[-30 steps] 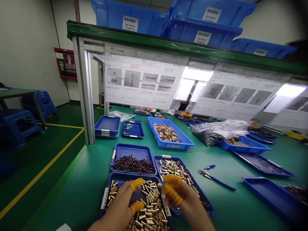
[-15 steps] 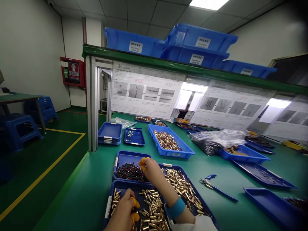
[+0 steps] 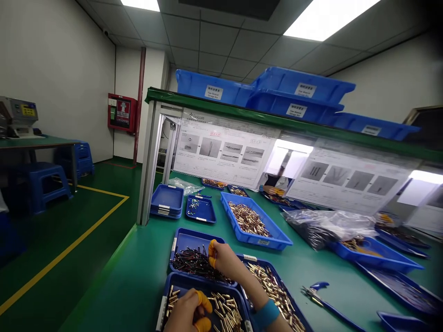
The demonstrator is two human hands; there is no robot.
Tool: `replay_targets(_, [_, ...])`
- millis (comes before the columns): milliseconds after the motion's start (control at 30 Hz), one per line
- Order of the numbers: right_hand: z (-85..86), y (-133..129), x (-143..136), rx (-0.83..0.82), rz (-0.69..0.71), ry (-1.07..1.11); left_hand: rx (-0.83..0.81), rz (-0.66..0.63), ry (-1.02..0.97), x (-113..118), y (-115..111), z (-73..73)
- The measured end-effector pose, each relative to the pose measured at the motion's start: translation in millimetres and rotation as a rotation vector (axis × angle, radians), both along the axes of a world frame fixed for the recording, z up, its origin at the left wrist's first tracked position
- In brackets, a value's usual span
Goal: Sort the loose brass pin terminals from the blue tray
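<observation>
My left hand (image 3: pixel 188 313), with orange finger cots on its fingertips, is curled over the front blue tray (image 3: pixel 166 282) of brass-coloured metal sleeves (image 3: pixel 226 311). Its thumb and fingers are bent towards each other; anything between them is hidden. Just beyond, my right hand (image 3: pixel 223 258) hangs at the right side of a second blue tray (image 3: pixel 190 234), which holds a heap of thin dark wire pieces (image 3: pixel 194 262). Its fingers, also in orange cots, are pinched together, and what they hold is too small to make out. A blue band (image 3: pixel 267 313) circles the right wrist.
Another tray of brass sleeves (image 3: pixel 273 290) lies under my right forearm. Blue-handled pliers (image 3: pixel 321 299) rest to the right. Beyond stand a deep blue bin (image 3: pixel 277 237), stacked trays (image 3: pixel 168 196) and a plastic bag (image 3: pixel 325 226). Across the table a co-worker's hand (image 3: pixel 272 190) shows.
The view has tilted up, so the table sits lower in the picture. My right hand stays at the dark wires' tray; my left hand stays over the front tray, its cotted fingertips turned slightly.
</observation>
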State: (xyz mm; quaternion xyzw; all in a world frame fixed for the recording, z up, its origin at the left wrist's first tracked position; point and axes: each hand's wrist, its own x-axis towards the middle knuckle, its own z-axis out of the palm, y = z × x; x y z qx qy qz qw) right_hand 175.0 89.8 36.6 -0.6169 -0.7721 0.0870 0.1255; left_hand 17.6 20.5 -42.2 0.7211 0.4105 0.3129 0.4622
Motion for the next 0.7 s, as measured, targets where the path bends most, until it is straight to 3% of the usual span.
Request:
replay_targets(133, [9.9, -5, 3, 0.075, 0.029, 0.074, 0.002, 0.001, -0.036, 2, -1, 1.4])
replay_targets(233, [13.0, -6, 2, 0.119, 0.045, 0.091, 0.007, -0.011, 0.002, 0, -2, 11.4])
replay_targets(400, [7.6, -4, -2, 0.132, 0.066, 0.051, -0.009, 0.007, 0.069, -4, -7, 27.7])
replay_targets(700, [-0.5, 3, -4, 0.043, 0.104, -0.012, 0.022, -0.069, 0.064, -4, -12, 29.4])
